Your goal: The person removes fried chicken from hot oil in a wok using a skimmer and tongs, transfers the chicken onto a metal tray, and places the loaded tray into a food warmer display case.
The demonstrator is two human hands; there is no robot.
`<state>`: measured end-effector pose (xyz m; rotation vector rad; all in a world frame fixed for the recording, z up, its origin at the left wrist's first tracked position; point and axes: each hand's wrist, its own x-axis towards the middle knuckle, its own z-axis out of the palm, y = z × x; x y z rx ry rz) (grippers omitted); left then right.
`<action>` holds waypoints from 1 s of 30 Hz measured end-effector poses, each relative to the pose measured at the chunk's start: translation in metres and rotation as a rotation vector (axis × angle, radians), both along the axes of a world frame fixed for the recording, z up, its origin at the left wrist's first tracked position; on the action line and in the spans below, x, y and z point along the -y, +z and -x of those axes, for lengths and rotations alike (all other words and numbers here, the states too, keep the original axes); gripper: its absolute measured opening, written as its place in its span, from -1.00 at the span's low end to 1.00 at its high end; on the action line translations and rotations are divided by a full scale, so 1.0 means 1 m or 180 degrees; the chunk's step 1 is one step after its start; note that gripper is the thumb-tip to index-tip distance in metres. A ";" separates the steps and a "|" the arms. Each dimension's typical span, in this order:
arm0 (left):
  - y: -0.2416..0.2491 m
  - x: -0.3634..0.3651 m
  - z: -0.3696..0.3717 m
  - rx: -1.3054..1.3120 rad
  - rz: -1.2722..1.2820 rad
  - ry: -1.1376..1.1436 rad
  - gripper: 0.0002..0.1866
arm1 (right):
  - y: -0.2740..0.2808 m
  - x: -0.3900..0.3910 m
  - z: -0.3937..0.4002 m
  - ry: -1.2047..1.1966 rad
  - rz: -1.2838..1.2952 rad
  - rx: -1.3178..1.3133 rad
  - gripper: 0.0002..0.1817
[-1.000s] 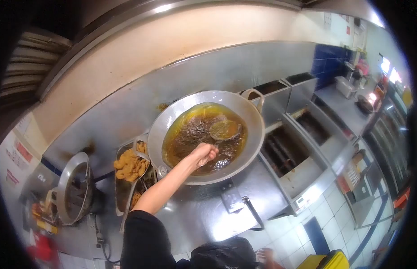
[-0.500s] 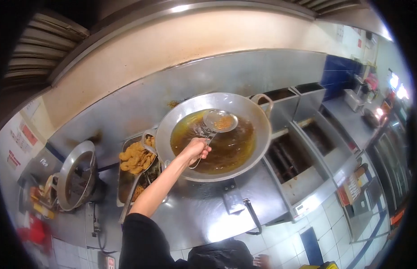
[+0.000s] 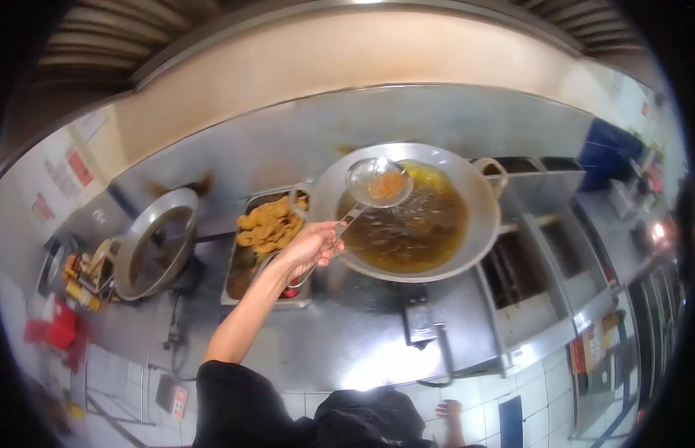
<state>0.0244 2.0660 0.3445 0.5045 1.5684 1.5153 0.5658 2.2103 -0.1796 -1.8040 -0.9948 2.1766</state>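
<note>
My left hand (image 3: 315,245) is closed round the handle of a skimmer (image 3: 379,184). Its round mesh bowl holds small orange-brown fried bits and is over the far left part of a large wok (image 3: 478,246). Dark oil (image 3: 407,239) with a yellow-green sheen fills the wok's bottom. To the left of the wok, golden fried pieces (image 3: 269,225) are heaped in a metal tray (image 3: 234,287), partly hidden by my forearm. My right hand (image 3: 450,410) hangs low beside my body, away from the counter, holding nothing visible, its fingers apart.
A second wok (image 3: 182,200) with dark liquid stands at the left. Right of the large wok are built-in fryer wells (image 3: 515,269). A black control box (image 3: 418,322) sits at the steel counter's front. A red container (image 3: 53,325) is at far left.
My left hand has drawn the skimmer up and left relative to the wok. My view has shifted left, and my right hand shows more fully.
</note>
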 end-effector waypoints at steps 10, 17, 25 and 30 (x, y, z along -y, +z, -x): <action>0.005 0.244 0.009 -0.0778 0.0319 0.1249 -0.55 | -0.022 0.085 0.012 0.0385 0.0479 0.0180 -0.64; -0.137 0.345 0.027 -0.3664 0.2616 0.1004 -0.58 | 0.002 0.135 0.060 0.0912 0.0027 0.0330 -0.63; -0.167 0.355 0.048 -0.3610 0.2819 0.0436 -0.54 | 0.017 0.146 0.083 0.0673 -0.0411 0.0210 -0.76; -0.131 0.347 0.037 -0.0808 0.1547 0.1254 -0.49 | -0.007 0.153 0.034 0.0764 -0.0949 0.0693 -0.72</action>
